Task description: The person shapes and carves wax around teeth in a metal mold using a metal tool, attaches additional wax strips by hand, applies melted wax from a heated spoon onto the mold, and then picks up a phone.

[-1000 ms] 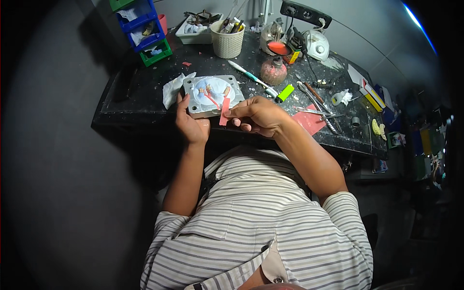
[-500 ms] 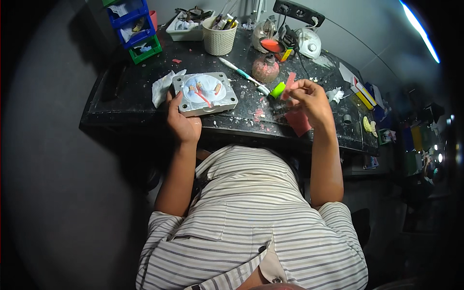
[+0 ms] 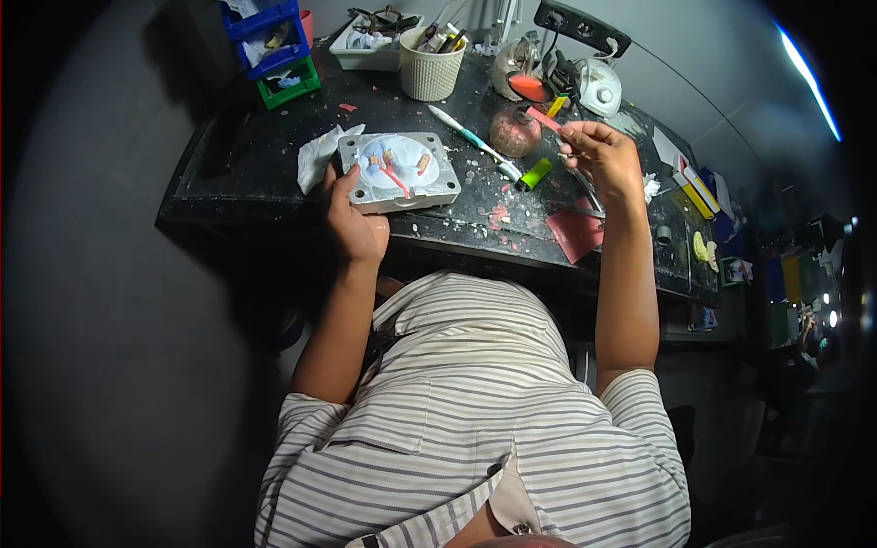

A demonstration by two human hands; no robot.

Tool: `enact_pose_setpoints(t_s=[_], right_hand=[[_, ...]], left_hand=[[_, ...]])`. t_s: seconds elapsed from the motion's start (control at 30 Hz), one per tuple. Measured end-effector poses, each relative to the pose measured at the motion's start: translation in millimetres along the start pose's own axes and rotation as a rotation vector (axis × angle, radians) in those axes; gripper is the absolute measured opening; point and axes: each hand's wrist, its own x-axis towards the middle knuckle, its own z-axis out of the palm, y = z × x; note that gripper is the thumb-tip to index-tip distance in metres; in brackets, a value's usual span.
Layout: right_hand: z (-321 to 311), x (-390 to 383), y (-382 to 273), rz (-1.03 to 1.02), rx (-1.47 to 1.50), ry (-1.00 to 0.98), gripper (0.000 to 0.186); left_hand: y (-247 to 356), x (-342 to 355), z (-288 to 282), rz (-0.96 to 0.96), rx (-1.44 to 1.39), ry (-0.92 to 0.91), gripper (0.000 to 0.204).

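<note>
My left hand [image 3: 361, 226] is closed round the near left corner of a square metal dental flask half [image 3: 407, 198]. Its round white plaster face [image 3: 413, 180] points up and carries a red wax strand and small tan pieces. Between thumb and fingers of my right hand [image 3: 607, 166] is a pink wax strip [image 3: 543, 119], its free end beside the neck of a round glass burner bottle [image 3: 514, 135]. A thin silvery tool [image 3: 587, 188] shows under that hand; whether the hand grips it I cannot tell. Below lies a pink wax sheet [image 3: 576, 236].
A green lighter [image 3: 535, 174] and a white-and-teal toothbrush [image 3: 475, 141] lie mid-table among wax crumbs. Crumpled tissue [image 3: 317, 163] is left of the flask. Behind stand a woven tool cup [image 3: 431, 75], a white tray [image 3: 367, 57] and stacked bins [image 3: 289, 84].
My right hand has moved slightly up and right, and the wax strip now tilts left toward the burner bottle. My left hand still holds the flask half. The whole view has shifted a little.
</note>
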Motion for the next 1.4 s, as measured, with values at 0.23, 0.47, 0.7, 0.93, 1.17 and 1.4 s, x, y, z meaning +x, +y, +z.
enact_pose_setpoints(t_s=[0.23, 0.47, 0.7, 0.93, 1.17, 1.4], right_hand=[[22.7, 7.0, -7.7, -0.010, 0.055, 0.033, 0.018], [31.0, 22.5, -5.7, -0.025, 0.151, -0.014, 0.019], [22.8, 5.2, -2.7, -0.004, 0.138, 0.041, 0.018], [-9.3, -20.8, 0.9, 0.042, 0.126, 0.043, 0.018], [-23.0, -24.4, 9.9, 0.086, 0.172, 0.094, 0.017], [-23.2, -14.8, 18.1, 0.071, 0.294, 0.007, 0.023]], left_hand=[[1.8, -0.1, 1.5, 0.009, 0.014, -0.009, 0.046], [-1.1, 1.0, -3.4, 0.011, 0.008, -0.028, 0.048], [0.8, -0.8, -1.6, -0.001, -0.053, -0.024, 0.049], [-0.2, 1.4, -3.8, 0.016, -0.043, -0.039, 0.051], [3.2, -4.0, 3.1, 0.001, -0.004, -0.018, 0.053], [1.9, 0.0, -0.3, 0.009, -0.015, -0.038, 0.052]])
